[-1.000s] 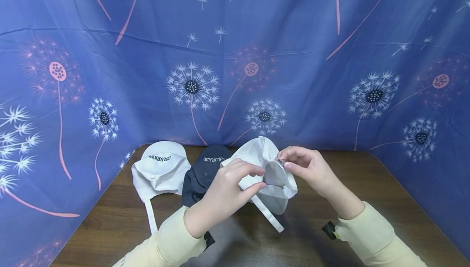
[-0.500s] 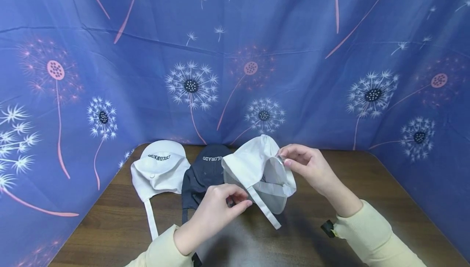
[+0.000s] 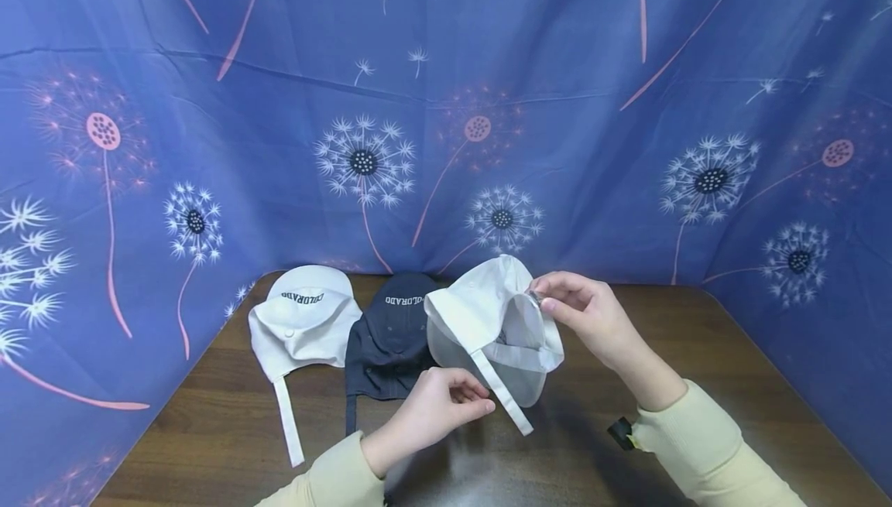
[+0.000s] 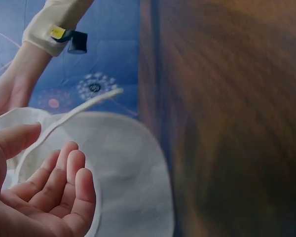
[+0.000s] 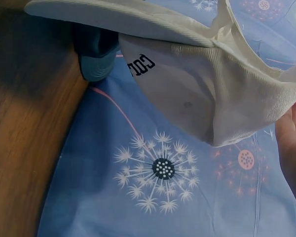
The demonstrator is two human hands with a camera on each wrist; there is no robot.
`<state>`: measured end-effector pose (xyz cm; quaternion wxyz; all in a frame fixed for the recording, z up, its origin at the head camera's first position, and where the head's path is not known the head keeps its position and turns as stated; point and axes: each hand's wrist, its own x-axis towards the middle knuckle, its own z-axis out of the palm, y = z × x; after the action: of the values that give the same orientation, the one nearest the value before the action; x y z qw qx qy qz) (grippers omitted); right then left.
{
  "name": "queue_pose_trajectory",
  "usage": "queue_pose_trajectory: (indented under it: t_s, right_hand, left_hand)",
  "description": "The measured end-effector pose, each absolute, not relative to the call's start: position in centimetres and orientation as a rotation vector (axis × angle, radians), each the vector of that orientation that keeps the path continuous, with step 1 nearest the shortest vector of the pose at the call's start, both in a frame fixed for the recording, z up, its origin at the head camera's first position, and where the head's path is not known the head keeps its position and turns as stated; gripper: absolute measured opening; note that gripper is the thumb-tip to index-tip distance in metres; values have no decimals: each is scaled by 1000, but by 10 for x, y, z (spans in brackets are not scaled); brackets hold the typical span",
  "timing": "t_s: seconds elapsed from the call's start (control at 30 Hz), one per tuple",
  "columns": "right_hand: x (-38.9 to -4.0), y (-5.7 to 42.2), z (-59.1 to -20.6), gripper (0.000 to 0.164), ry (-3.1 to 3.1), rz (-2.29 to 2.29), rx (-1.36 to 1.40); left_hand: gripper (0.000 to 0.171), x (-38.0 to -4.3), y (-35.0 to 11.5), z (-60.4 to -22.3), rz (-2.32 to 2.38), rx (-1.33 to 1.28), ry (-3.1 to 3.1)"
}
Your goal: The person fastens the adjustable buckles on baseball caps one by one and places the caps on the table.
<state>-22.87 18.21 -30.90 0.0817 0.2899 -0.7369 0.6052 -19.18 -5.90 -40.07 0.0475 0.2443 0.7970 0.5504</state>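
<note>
A white cap [image 3: 468, 307] is held up, tilted, above the table, its hollow inside towards me. My right hand [image 3: 588, 317] pinches its back edge between thumb and fingers, beside a small metal buckle [image 3: 534, 298]. From the cap a loose white strap [image 3: 503, 395] hangs down. Just left of the strap is my left hand [image 3: 446, 408], fingers loosely bent, with a gap between thumb and fingers; the left wrist view shows nothing in its grip. Black lettering [image 5: 141, 65] is on the cap's front in the right wrist view.
On the wooden table [image 3: 662, 383], a second white cap [image 3: 307, 329] lies at left, its strap towards me. A dark cap [image 3: 393, 333] lies beside it, partly behind the held cap. Blue patterned cloth [image 3: 592, 143] hangs around the table's back and sides.
My left hand has moved from the held cap's opening down and left, then slightly right towards the strap. The right hand keeps its pinch, and the cap has barely moved.
</note>
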Motion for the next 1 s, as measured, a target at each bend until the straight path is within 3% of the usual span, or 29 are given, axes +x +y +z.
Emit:
queue_pose_trajectory:
  t_s: [0.5,1.0]
  right_hand:
    - [-229,180,-310,24,-2207,1816,892]
    - [-230,179,-312,23,-2209,1801,891]
  left_hand:
    - [16,-191,-33,-411,1823,594,2300]
    - [12,-191,-34,-419,1800,656,2357]
